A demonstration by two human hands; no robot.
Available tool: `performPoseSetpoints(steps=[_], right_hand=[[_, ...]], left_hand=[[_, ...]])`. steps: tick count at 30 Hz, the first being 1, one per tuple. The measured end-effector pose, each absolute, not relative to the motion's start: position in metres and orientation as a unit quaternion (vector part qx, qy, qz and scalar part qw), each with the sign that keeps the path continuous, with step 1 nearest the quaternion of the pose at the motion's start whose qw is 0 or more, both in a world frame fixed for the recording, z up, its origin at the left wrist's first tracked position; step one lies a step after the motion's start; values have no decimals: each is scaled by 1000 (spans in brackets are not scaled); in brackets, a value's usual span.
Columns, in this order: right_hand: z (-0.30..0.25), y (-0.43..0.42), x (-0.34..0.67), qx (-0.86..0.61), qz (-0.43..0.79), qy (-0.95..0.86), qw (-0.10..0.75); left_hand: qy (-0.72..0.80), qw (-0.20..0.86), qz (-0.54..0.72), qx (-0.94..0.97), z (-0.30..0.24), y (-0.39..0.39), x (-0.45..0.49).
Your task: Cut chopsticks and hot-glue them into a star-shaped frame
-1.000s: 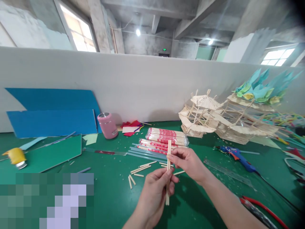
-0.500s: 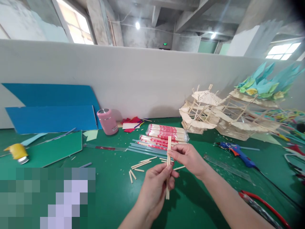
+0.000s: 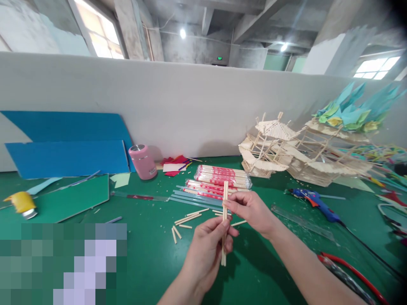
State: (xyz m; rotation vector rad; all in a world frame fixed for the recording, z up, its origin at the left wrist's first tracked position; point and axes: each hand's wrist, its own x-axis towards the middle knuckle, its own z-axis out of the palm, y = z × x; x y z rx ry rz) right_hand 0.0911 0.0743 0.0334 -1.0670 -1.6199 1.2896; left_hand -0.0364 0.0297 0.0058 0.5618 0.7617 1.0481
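A pair of pale wooden chopsticks (image 3: pixel 225 192) stands nearly upright, side by side, above the green table. My left hand (image 3: pixel 208 248) wraps its fingers and thumb around their middle. Higher up, my right hand (image 3: pixel 249 212) pinches them between thumb and fingertips. Short cut wooden sticks (image 3: pixel 187 218) lie scattered on the table just beyond my left hand. Behind my hands are plastic-wrapped chopstick bundles (image 3: pixel 222 176) with red print, and several translucent glue sticks (image 3: pixel 190 198) lie in front of these.
To the right lie a blue glue gun (image 3: pixel 314 202) with its cord, a clear ruler (image 3: pixel 305 223) and a red-handled tool (image 3: pixel 352 271). Wooden stick models (image 3: pixel 273 148) stand at the back right. A pink cup (image 3: pixel 143 163) and blue boards (image 3: pixel 70 159) stand at the back left.
The view has shifted very slightly. Both hands keep the same hold on the chopsticks, and nothing else has visibly moved.
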Motion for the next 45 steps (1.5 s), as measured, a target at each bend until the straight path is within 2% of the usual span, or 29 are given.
performPoseSetpoints(steps=[18,28,45], right_hand=[[24,76,93,-446,510,-623,391],[8,79,88,-443,567,-593,362],[1,77,89,-476,571,-538,397]], left_hand=[[350,774,481,218,5,35,-43],[364,772,464,238,0,34,-39],[355,788,430,259,-1,38,-44]])
